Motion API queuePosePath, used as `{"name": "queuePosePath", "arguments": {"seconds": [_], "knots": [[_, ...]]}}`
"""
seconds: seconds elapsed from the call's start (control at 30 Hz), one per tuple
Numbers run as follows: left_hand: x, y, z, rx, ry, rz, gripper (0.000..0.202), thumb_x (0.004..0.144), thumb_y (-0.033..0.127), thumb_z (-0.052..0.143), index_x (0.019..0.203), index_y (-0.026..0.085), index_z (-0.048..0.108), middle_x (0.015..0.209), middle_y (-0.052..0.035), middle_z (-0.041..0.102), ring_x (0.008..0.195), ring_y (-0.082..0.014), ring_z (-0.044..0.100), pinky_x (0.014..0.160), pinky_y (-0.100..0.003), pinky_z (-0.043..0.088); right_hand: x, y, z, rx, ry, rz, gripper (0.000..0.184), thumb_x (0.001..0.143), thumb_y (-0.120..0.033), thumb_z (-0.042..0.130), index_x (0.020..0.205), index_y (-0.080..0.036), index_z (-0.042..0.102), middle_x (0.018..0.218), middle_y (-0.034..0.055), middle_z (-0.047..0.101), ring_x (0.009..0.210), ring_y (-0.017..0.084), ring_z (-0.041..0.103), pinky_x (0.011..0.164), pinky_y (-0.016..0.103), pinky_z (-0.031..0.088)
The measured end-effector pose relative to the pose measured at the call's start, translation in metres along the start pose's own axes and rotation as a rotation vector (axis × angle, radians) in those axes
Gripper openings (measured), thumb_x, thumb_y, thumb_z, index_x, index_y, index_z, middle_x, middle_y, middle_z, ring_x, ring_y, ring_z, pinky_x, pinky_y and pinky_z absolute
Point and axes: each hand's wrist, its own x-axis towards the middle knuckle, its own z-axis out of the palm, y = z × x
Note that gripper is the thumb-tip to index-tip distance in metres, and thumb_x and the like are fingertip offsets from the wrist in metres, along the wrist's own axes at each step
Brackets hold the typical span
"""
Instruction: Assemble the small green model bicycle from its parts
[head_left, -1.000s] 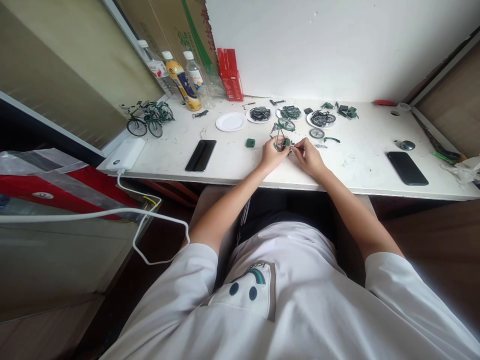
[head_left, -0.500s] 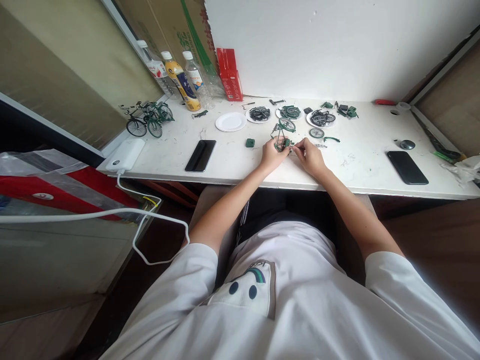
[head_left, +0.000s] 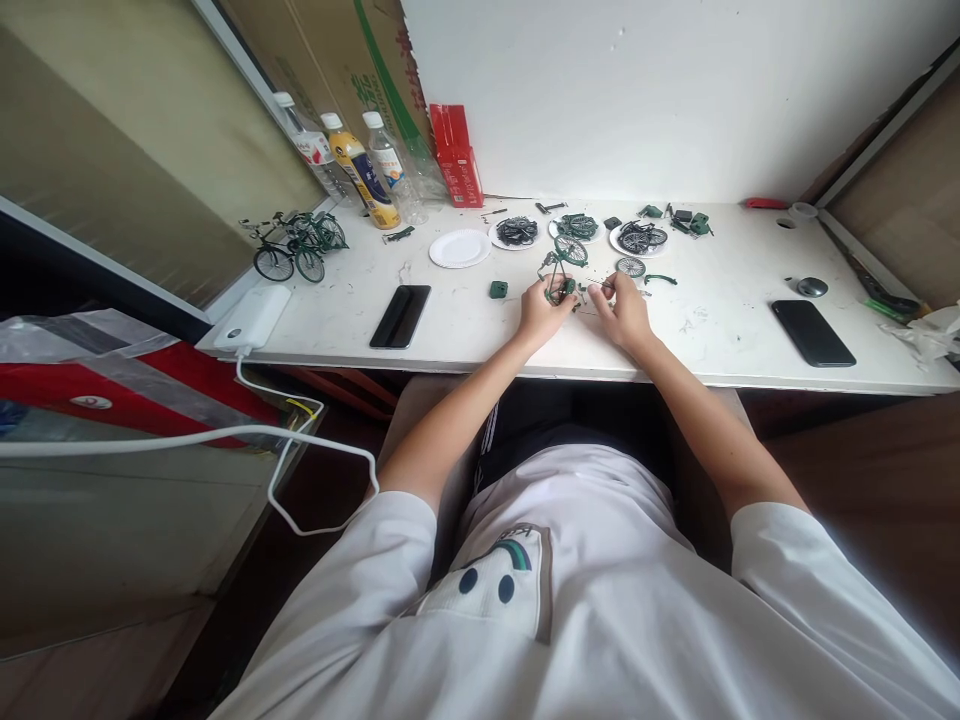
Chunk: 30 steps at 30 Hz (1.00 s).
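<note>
L hand [head_left: 544,310] grips part-built model bike [head_left: 559,282], R of green block [head_left: 498,289]; long axis runs approx. away from body, green wheel [head_left: 571,250] at far end, beyond block's level. R hand [head_left: 624,308], farther R of block, pinches thin rod [head_left: 598,283] (type unclear), apart from bike. L hand nearer bike.

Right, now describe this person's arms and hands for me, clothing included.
Both the left hand and right hand are bare, with no gloves or watch showing. Loose white short sleeves leave the forearms uncovered. The matching white shirt carries a patch with two dark dots beneath a green-and-blue arc.
</note>
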Motion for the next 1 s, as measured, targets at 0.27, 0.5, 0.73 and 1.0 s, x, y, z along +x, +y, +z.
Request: {"name": "queuePosePath", "arguments": {"seconds": [0.27,0.5,0.73,1.0], "knots": [[0.002,0.001,0.0,0.02,0.038,-0.011,0.037,0.082,0.02,0.082,0.118,0.018,0.076,0.126,-0.0131,0.082,0.117,-0.0248,0.08,0.107,-0.038,0.064,0.001,-0.002,0.005,0.026,-0.276,-0.177,0.019,0.093,-0.029,0.069,0.111,-0.025,0.064,0.109,0.0142,0.071,0.118,0.037,0.06,0.104,0.055,0.052],[0.001,0.004,0.0,0.014,0.025,-0.031,0.036,0.083,0.016,0.078,0.118,0.018,0.075,0.13,-0.0142,0.081,0.117,-0.0249,0.08,0.106,-0.038,0.064,0.001,0.006,0.01,0.048,-0.314,-0.15,0.011,0.095,-0.027,0.068,0.098,-0.026,0.058,0.105,0.0126,0.069,0.11,0.035,0.062,0.095,0.051,0.054],[0.001,0.002,0.0,0.029,0.022,-0.019,0.036,0.083,0.02,0.081,0.119,0.018,0.076,0.128,-0.0138,0.082,0.113,-0.0243,0.08,0.104,-0.037,0.064,0.0,0.007,0.012,0.038,-0.323,-0.168,0.007,0.096,-0.023,0.065,0.096,-0.027,0.058,0.09,0.0085,0.064,0.1,0.033,0.061,0.088,0.047,0.052],[0.002,-0.002,0.001,0.006,0.008,-0.006,0.035,0.084,0.026,0.082,0.118,0.019,0.076,0.125,-0.0136,0.082,0.112,-0.0237,0.08,0.103,-0.036,0.064,0.0,0.005,0.01,0.033,-0.293,-0.179,0.006,0.102,-0.031,0.061,0.099,-0.027,0.058,0.094,0.0097,0.064,0.097,0.032,0.058,0.088,0.046,0.05]]}}
